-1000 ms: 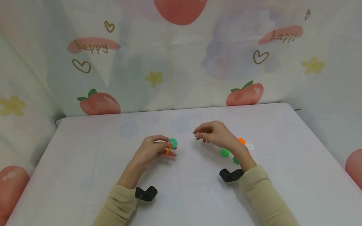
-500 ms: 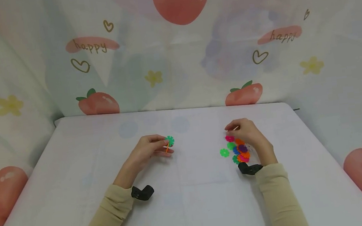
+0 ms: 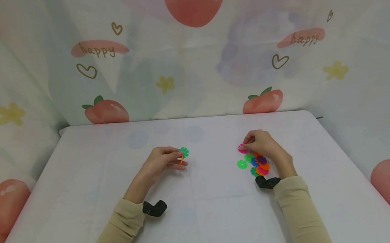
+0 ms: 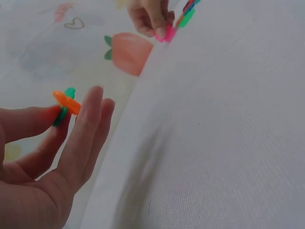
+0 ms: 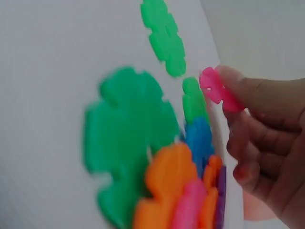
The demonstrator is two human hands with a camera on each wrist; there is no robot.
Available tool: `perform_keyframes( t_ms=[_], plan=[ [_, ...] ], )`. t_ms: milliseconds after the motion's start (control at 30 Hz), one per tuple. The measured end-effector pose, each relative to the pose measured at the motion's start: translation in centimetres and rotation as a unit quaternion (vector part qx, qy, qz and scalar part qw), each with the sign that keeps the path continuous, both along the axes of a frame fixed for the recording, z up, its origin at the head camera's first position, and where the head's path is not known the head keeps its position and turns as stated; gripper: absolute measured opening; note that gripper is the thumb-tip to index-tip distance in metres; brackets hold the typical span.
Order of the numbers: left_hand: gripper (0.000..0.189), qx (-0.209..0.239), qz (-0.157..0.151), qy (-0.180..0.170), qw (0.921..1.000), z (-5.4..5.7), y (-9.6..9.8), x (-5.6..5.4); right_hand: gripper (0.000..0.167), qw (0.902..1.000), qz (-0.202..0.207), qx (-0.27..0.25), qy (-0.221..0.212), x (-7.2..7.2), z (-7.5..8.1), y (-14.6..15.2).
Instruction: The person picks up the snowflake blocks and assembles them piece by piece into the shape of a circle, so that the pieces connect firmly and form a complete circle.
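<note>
My left hand (image 3: 161,159) pinches a green notched plastic disc (image 3: 184,152) between thumb and fingers, left of the table's middle. An orange disc (image 4: 66,102) is joined crosswise to the green one, seen nearly edge-on in the left wrist view. On the right, my right hand (image 3: 263,144) pinches a pink notched disc (image 5: 217,87) between thumb and forefinger. That hand is just beyond a small pile of the same flower-shaped discs, in blue, purple (image 3: 261,160), orange, pink and green. Part of the pile is hidden behind the right hand and wrist.
A light green disc (image 3: 242,164) lies by itself just left of the pile. White cloth covers the table (image 3: 205,223), and a printed curtain (image 3: 189,70) hangs behind its far edge. Each wrist wears a black camera (image 3: 155,208).
My right hand has moved right, from near the left hand to the pile, and now pinches a pink disc there. The left hand keeps its joined discs, shifting only slightly.
</note>
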State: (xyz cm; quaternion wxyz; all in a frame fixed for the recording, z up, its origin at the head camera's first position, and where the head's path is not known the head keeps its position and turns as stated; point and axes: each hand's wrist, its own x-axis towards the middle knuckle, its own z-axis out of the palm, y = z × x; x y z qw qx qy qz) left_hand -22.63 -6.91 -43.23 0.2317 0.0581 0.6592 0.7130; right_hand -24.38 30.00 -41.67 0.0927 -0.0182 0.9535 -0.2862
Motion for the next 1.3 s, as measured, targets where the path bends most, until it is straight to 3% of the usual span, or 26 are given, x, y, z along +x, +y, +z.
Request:
perform_keyframes(
  t_ms=[233,400,567,700,867,1033,1300],
  plan=[
    [0.027,0.005,-0.002,0.006,1.0000,0.0,0.0,0.2,0.012,0.9961,0.039,-0.074,0.027,-0.4,-0.7,-2.9],
    [0.027,0.005,-0.006,0.004,1.0000,0.0,-0.1,0.2,0.017,0.9891,0.070,-0.121,0.046,-0.4,-0.9,-5.2],
    [0.029,-0.002,-0.009,-0.001,1.0000,-0.3,0.0,0.2,0.022,0.9832,0.068,-0.166,0.035,-0.1,-0.8,-7.2],
    [0.030,-0.003,-0.010,-0.007,0.9999,-0.5,0.3,0.2,0.018,0.9788,0.057,-0.193,0.037,0.3,-0.6,-8.6],
    [0.029,-0.006,-0.006,-0.006,0.9999,-0.6,0.6,0.2,0.012,0.9689,0.072,-0.232,0.048,0.6,-0.5,-10.4],
    [0.029,-0.012,-0.005,-0.007,0.9999,-0.7,0.8,0.2,0.008,0.9614,0.105,-0.248,0.058,0.8,-0.3,-11.6],
    [0.028,-0.012,0.005,-0.009,0.9999,-0.4,1.1,0.5,0.008,0.9590,0.157,-0.213,0.102,0.8,0.3,-12.9]
  ],
)
